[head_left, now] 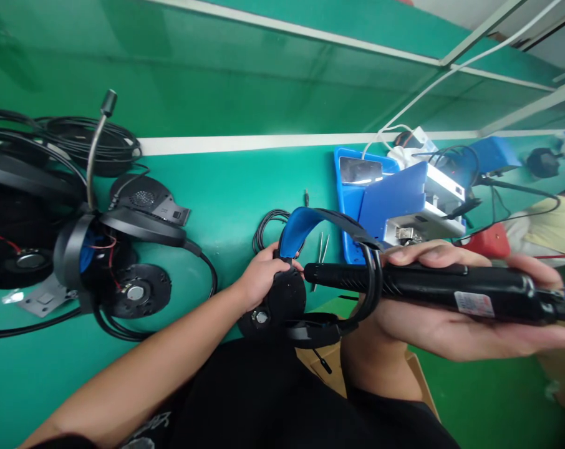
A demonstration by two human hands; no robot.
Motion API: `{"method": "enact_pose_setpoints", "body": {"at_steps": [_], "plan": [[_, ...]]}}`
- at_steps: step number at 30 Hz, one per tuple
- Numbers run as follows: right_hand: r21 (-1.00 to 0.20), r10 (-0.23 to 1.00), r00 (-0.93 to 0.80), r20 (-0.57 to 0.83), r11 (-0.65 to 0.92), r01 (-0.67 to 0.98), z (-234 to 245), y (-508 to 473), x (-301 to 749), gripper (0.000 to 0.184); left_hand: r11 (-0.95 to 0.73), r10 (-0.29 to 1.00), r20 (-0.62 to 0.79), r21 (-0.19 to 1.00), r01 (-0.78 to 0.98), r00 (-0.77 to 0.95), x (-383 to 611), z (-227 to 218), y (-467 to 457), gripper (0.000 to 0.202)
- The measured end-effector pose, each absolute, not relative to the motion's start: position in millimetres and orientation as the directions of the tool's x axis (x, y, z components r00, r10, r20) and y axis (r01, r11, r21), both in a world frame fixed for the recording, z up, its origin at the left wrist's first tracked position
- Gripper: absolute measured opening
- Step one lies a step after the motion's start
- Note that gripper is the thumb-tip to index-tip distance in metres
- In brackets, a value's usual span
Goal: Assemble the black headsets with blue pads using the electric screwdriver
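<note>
The left hand (261,277) grips a black headset with a blue-padded headband (305,227) near its round earcup. The right hand (432,327) lies palm up, fingers curled over a black cylindrical soldering iron (418,284), its tip just beside the left fingers. A blue plastic tray (345,199) sits beyond them.

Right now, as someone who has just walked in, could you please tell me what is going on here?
A person grips a black headset with a blue-padded headband in their left hand, while their right hand holds a black handheld tool beside it. On the green workbench lie an opened headset with red wires showing and a loose speaker driver. Tweezers and a blue tray sit nearby.
</note>
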State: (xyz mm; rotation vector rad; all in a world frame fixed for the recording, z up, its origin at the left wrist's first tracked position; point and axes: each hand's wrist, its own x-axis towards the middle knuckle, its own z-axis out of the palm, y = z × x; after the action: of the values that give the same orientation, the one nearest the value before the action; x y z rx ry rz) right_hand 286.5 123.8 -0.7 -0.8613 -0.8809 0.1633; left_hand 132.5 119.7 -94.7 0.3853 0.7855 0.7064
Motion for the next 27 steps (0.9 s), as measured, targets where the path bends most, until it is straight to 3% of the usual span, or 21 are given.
{"method": "enact_pose_setpoints", "body": {"at_steps": [6,13,18,27], "plan": [[-0.733,0.483,0.652,0.584,0.659,0.169,-1.5,123.3,285.6,0.045,0.691,0.717,-0.497,0.598,-0.406,0.488,133.0,-98.3,119.8,0.037],[-0.708,0.482,0.632,0.607,0.688,0.155,-6.0,124.6,291.1,0.052,0.651,0.750,-0.486,0.662,-0.371,0.449,132.4,-101.5,120.5,0.037],[-0.714,0.488,0.633,0.601,0.683,0.152,-5.8,124.4,286.2,0.046,0.624,0.769,-0.474,0.702,-0.344,0.428,130.9,-101.7,119.5,0.036],[-0.687,0.506,0.585,0.634,0.715,0.126,-8.4,123.7,287.4,0.050,0.625,0.768,-0.488,0.710,-0.323,0.414,130.4,-102.8,117.9,0.039]]}}
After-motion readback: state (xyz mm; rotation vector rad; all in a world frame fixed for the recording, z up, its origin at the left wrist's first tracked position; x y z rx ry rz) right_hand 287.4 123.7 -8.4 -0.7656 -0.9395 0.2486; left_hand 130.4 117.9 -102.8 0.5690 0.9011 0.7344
